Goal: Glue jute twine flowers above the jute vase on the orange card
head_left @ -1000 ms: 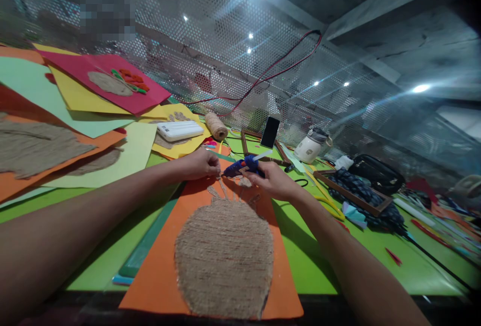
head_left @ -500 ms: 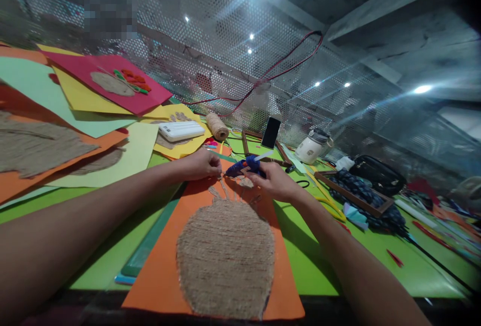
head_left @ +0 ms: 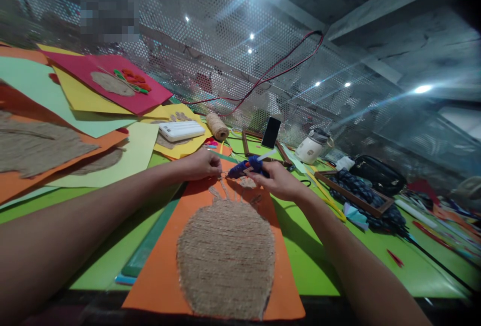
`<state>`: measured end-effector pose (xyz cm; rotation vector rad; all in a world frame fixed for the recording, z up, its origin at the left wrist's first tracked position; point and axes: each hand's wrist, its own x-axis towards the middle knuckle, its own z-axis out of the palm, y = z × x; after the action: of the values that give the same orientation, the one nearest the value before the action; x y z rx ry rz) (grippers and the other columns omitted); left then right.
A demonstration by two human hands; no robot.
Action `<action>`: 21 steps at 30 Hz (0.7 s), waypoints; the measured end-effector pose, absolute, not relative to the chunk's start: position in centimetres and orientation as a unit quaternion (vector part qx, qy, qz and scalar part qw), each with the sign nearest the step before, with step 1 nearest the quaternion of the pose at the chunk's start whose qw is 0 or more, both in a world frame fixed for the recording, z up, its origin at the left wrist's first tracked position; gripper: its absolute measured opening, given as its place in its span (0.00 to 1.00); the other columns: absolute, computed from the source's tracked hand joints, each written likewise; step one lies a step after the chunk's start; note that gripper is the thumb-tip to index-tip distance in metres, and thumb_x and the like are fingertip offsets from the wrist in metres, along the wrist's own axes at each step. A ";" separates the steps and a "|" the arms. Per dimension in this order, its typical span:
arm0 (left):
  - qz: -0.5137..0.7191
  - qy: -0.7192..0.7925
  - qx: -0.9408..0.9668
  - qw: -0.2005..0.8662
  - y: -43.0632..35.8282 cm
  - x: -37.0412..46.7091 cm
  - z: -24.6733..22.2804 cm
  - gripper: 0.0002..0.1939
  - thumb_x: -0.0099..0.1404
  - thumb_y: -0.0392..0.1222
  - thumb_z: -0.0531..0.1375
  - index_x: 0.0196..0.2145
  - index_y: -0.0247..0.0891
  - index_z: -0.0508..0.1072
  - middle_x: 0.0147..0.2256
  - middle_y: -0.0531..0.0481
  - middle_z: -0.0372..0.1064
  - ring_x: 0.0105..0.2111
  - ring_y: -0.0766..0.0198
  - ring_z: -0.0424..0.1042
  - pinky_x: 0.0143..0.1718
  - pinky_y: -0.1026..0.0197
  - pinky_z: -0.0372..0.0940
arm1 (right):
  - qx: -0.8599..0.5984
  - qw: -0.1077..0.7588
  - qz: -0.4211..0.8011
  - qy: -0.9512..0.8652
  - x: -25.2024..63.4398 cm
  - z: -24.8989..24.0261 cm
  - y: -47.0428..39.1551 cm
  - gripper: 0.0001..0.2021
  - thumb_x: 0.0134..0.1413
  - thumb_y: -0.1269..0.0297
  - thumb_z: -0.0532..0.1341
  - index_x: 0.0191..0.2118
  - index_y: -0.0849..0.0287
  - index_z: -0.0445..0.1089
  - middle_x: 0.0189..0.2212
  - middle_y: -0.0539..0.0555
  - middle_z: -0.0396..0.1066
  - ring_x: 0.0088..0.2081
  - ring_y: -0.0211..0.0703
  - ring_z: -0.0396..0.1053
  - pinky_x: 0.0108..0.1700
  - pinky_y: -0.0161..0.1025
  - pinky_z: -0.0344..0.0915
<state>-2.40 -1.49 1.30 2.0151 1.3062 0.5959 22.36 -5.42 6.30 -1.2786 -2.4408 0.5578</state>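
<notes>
My right hand point(head_left: 273, 179) grips a blue glue gun point(head_left: 246, 166), with a pale glue stick poking out of its back. Its nozzle points left, close to the fingertips of my left hand point(head_left: 206, 165). Those fingers are pinched together just over the upper part of an orange sheet point(head_left: 158, 276); what they hold is too small to make out. On the sheet is a large vase shape of jute twine point(head_left: 227, 256), with thin twine stems point(head_left: 225, 189) and small leaf shapes above it. The sheet's top is partly hidden by my hands.
A twine spool point(head_left: 217, 126), a white power bank point(head_left: 182, 130) and coloured sheets with twine shapes lie left. Behind stand a phone point(head_left: 271, 133) and a white bottle point(head_left: 310, 146). Yellow scissors point(head_left: 330, 208), a brown frame point(head_left: 355, 195) and a black bag point(head_left: 379, 175) lie right.
The glue gun has shifted slightly right, its nozzle a little farther from my left fingertips. My left hand has hardly moved and stays pinched.
</notes>
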 end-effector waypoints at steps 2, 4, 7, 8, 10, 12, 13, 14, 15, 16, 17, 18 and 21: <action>0.225 0.500 0.769 0.328 -1.5 -2.4 1.3 0.08 0.54 0.44 0.61 0.25 0.37 0.74 0.28 0.47 0.76 0.31 0.59 0.72 0.33 0.61 0.60 | -0.436 0.166 0.204 -0.861 22.5 6.5 -5.5 0.14 0.63 0.59 0.59 0.39 0.65 0.76 0.25 0.51 0.67 0.27 0.38 0.58 0.30 0.37 0.53; 0.223 0.502 0.769 0.327 -1.5 -2.4 1.4 0.07 0.54 0.44 0.61 0.25 0.37 0.73 0.28 0.48 0.76 0.32 0.59 0.73 0.33 0.61 0.60 | -0.427 0.164 0.206 -0.865 22.7 6.7 -5.6 0.13 0.64 0.60 0.59 0.41 0.65 0.76 0.25 0.51 0.66 0.27 0.38 0.58 0.31 0.37 0.54; 0.220 0.508 0.767 0.324 -1.5 -2.2 1.5 0.07 0.54 0.44 0.61 0.25 0.37 0.73 0.27 0.49 0.76 0.30 0.60 0.72 0.33 0.61 0.60 | -0.423 0.156 0.197 -0.870 22.8 7.0 -5.7 0.13 0.64 0.61 0.58 0.42 0.65 0.77 0.25 0.50 0.64 0.27 0.39 0.56 0.31 0.36 0.54; 0.219 0.509 0.767 0.324 -1.5 -2.2 1.5 0.07 0.54 0.44 0.61 0.25 0.37 0.73 0.27 0.49 0.76 0.30 0.60 0.72 0.33 0.61 0.60 | -0.423 0.153 0.194 -0.872 22.8 7.0 -5.8 0.13 0.64 0.61 0.58 0.43 0.64 0.77 0.25 0.50 0.64 0.28 0.38 0.56 0.31 0.36 0.53; 0.219 0.510 0.766 0.324 -1.6 -2.1 1.6 0.06 0.54 0.43 0.60 0.25 0.37 0.73 0.27 0.49 0.76 0.30 0.61 0.72 0.33 0.62 0.60 | -0.424 0.146 0.195 -0.873 22.9 7.2 -5.9 0.13 0.64 0.61 0.58 0.43 0.64 0.77 0.25 0.50 0.64 0.28 0.38 0.56 0.31 0.36 0.53; 0.219 0.511 0.766 0.323 -1.7 -2.1 1.7 0.07 0.54 0.43 0.60 0.25 0.37 0.73 0.26 0.50 0.75 0.30 0.61 0.71 0.32 0.63 0.60 | -0.425 0.140 0.196 -0.873 23.0 7.3 -6.0 0.13 0.64 0.61 0.59 0.42 0.65 0.77 0.25 0.50 0.64 0.28 0.38 0.56 0.31 0.36 0.54; 0.218 0.513 0.766 0.321 -1.7 -2.1 1.7 0.07 0.54 0.43 0.60 0.25 0.37 0.73 0.26 0.50 0.75 0.29 0.62 0.70 0.31 0.63 0.59 | -0.424 0.139 0.197 -0.873 23.0 7.3 -6.0 0.13 0.64 0.60 0.59 0.42 0.65 0.76 0.26 0.50 0.65 0.28 0.38 0.56 0.31 0.36 0.54; 0.218 0.514 0.765 0.320 -1.7 -2.1 1.7 0.07 0.54 0.43 0.60 0.25 0.37 0.74 0.25 0.51 0.75 0.28 0.62 0.69 0.31 0.63 0.58 | -0.423 0.138 0.198 -0.873 23.0 7.3 -6.0 0.13 0.64 0.60 0.59 0.42 0.65 0.76 0.26 0.50 0.65 0.28 0.38 0.56 0.31 0.36 0.53; 0.218 0.515 0.765 0.319 -1.7 -2.1 1.7 0.07 0.54 0.43 0.60 0.25 0.37 0.74 0.25 0.51 0.74 0.27 0.63 0.69 0.30 0.63 0.58 | -0.420 0.137 0.201 -0.874 23.0 7.3 -6.1 0.13 0.63 0.60 0.59 0.42 0.65 0.76 0.26 0.50 0.65 0.28 0.38 0.56 0.31 0.36 0.54; 0.218 0.516 0.764 0.320 -1.7 -2.1 1.7 0.07 0.53 0.44 0.60 0.25 0.37 0.74 0.25 0.51 0.74 0.27 0.63 0.68 0.29 0.63 0.57 | -0.418 0.136 0.205 -0.874 22.9 7.3 -6.1 0.13 0.63 0.61 0.59 0.43 0.65 0.76 0.26 0.50 0.65 0.28 0.38 0.56 0.31 0.36 0.54; 0.219 0.516 0.764 0.321 -1.7 -2.1 1.7 0.08 0.53 0.44 0.60 0.25 0.37 0.74 0.25 0.51 0.74 0.26 0.63 0.68 0.29 0.63 0.57 | -0.419 0.137 0.208 -0.873 22.8 7.3 -6.1 0.13 0.63 0.61 0.59 0.43 0.65 0.75 0.26 0.50 0.65 0.28 0.38 0.57 0.31 0.36 0.54; 0.220 0.516 0.763 0.323 -1.7 -2.0 1.7 0.08 0.53 0.44 0.60 0.25 0.37 0.74 0.25 0.51 0.75 0.27 0.63 0.68 0.29 0.63 0.57 | -0.422 0.138 0.210 -0.871 22.7 7.2 -6.2 0.13 0.63 0.60 0.59 0.42 0.66 0.75 0.26 0.51 0.65 0.28 0.38 0.57 0.31 0.36 0.55; 0.225 0.516 0.760 0.326 -1.7 -2.0 1.5 0.08 0.53 0.45 0.61 0.24 0.38 0.73 0.26 0.51 0.75 0.27 0.63 0.69 0.30 0.63 0.58 | -0.436 0.142 0.210 -0.863 22.5 7.0 -6.2 0.13 0.63 0.59 0.60 0.39 0.65 0.74 0.26 0.51 0.66 0.28 0.38 0.57 0.31 0.37 0.55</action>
<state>-2.02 -1.66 1.55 1.9908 1.3521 0.5901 22.51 -6.19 7.05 -1.2583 -2.4921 0.6068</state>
